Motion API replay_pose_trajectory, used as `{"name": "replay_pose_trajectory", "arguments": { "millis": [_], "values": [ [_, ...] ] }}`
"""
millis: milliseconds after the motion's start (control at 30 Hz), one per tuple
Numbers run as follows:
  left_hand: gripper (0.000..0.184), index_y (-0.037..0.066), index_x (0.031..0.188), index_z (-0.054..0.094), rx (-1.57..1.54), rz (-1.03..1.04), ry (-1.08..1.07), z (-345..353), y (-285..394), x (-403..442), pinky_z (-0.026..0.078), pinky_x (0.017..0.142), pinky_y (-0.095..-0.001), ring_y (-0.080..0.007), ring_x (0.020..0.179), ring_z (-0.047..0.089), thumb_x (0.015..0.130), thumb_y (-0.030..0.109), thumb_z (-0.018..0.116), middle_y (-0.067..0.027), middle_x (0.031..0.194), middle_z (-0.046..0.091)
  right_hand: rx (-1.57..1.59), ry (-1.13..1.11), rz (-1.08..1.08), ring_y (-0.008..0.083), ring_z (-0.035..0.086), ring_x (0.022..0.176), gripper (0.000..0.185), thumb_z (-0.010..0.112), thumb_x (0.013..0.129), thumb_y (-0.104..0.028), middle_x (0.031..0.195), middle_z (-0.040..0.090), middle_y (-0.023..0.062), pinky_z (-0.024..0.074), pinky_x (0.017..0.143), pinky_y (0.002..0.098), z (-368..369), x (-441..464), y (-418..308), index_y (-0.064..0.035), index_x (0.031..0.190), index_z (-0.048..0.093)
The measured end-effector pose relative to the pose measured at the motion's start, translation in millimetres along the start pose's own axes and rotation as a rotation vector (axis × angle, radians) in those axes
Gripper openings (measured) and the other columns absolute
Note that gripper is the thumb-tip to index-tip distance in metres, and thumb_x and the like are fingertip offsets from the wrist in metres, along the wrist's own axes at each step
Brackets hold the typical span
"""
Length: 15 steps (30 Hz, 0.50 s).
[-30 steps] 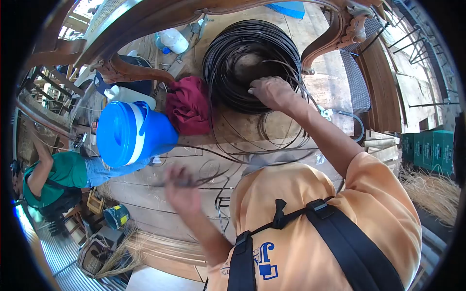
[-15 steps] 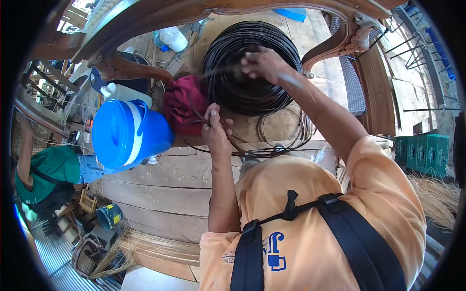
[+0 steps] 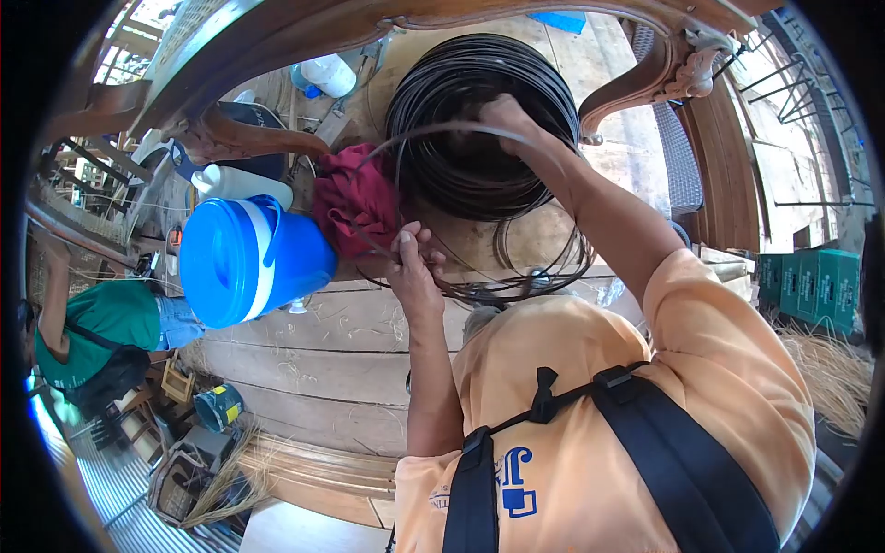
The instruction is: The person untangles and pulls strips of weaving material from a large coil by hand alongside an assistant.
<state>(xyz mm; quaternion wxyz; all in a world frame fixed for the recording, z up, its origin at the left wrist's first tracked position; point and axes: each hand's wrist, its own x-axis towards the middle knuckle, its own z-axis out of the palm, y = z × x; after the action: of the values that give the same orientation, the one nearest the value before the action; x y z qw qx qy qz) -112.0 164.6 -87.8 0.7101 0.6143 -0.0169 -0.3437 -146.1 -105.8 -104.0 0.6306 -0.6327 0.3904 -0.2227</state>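
Over the coil (image 3: 433, 152), the right hand (image 3: 504, 117), spread earlier, curls its fingers together; the left hand (image 3: 417, 269) pinches a strand (image 3: 371, 243). A lid (image 3: 219, 263) covers the blue bucket (image 3: 304, 253).

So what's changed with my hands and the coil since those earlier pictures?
Your left hand moved forward and right, to beside the red cloth, a strand at its fingers. Your right hand moved forward over the coil from its near side; its grip is unclear. Coil, cloth and blue bucket stayed roughly put.
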Motion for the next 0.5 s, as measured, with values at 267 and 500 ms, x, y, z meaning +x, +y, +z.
{"name": "replay_pose_trajectory", "arguments": {
  "millis": [267,500],
  "values": [
    [0.053,0.001,0.124,0.047,0.225,-0.026,-0.049,52.0,25.3,0.5,0.032,0.040,-0.0197,-0.0057,0.051,0.045,0.088,0.039,0.057,-0.0076,0.101,0.058,-1.088,-0.334,-0.345,0.0294,0.054,0.111,0.041,0.046,0.090,-0.034,0.117,0.058,0.0181,0.0409,0.096,0.0383,43.6,26.5,39.4,-0.0068,0.119,0.057],
    [0.056,0.000,0.124,0.040,0.504,0.069,-0.086,69.7,-3.6,33.0,0.035,0.040,-0.0214,-0.0088,0.051,0.047,0.085,0.033,0.063,-0.0052,0.083,0.050,-1.451,-0.597,-0.538,0.0243,0.056,0.110,0.036,0.042,0.087,-0.022,0.117,0.058,0.0163,0.0400,0.098,0.0339,34.0,27.3,42.4,-0.0055,0.113,0.059]
  ]
}}
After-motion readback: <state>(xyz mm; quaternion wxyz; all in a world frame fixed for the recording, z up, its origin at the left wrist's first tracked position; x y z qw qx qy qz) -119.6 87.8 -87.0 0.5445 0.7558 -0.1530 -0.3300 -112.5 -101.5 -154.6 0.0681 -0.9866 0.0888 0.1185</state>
